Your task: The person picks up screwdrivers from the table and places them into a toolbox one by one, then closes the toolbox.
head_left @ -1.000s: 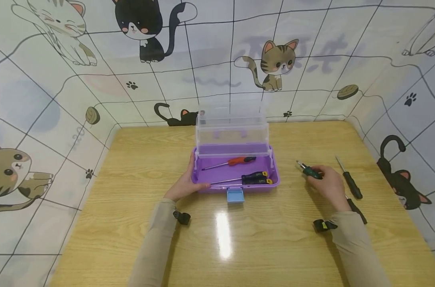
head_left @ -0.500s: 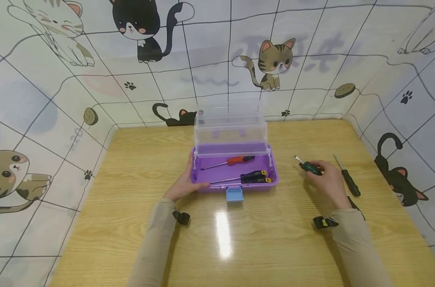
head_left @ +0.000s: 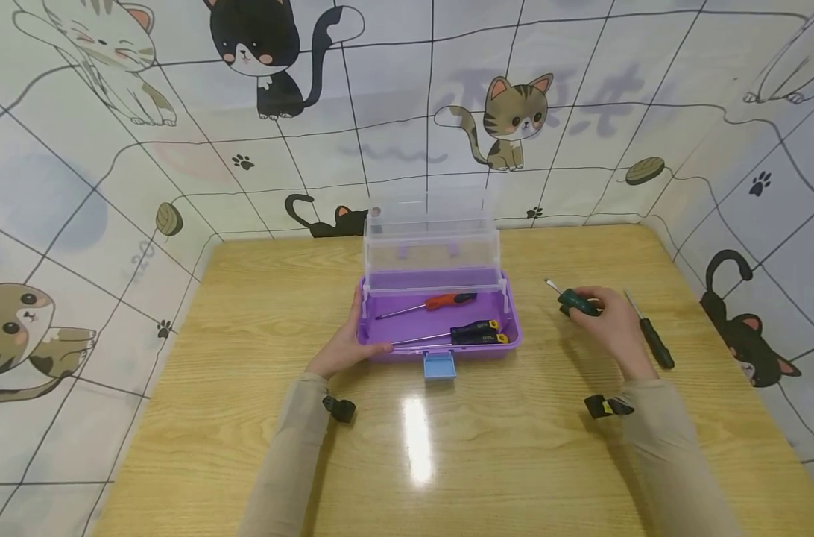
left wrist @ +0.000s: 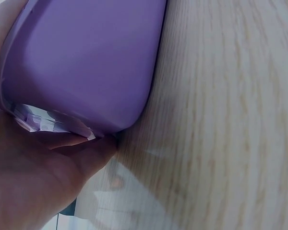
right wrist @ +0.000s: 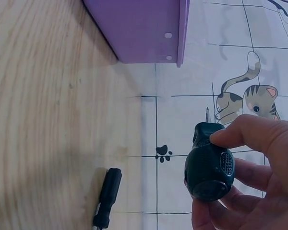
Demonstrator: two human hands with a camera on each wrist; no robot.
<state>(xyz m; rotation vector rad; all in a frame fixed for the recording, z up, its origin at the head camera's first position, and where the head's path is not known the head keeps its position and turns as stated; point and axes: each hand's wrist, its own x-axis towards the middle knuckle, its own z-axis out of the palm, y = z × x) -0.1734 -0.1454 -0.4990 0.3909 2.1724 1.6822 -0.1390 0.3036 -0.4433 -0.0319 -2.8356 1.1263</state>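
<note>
My left hand (head_left: 340, 347) grips the left end of a purple toolbox (head_left: 440, 354), its thumb over the front rim and the other fingers along the end. In the left wrist view, the box's purple side (left wrist: 86, 52) rests on the table beside that hand. The clear lid (head_left: 434, 253) stands raised. Inside lie a red-and-black screwdriver (head_left: 447, 300) and two black-handled screwdrivers (head_left: 474, 333). Right of the box, my right hand (head_left: 608, 324) holds a short dark green screwdriver (right wrist: 209, 165) above the table, its tip pointing away from me.
A black-handled screwdriver (head_left: 657, 343) lies on the wooden table (head_left: 514, 455) right of my right hand. The box's blue latch (head_left: 440, 365) hangs down in front. A cat-patterned covering (head_left: 393, 156) rises behind the table and at both sides.
My right hand has risen slightly and moved a little away from me with the green screwdriver. Another dark screwdriver near the right wrist has become hidden. The left hand stays on the toolbox.
</note>
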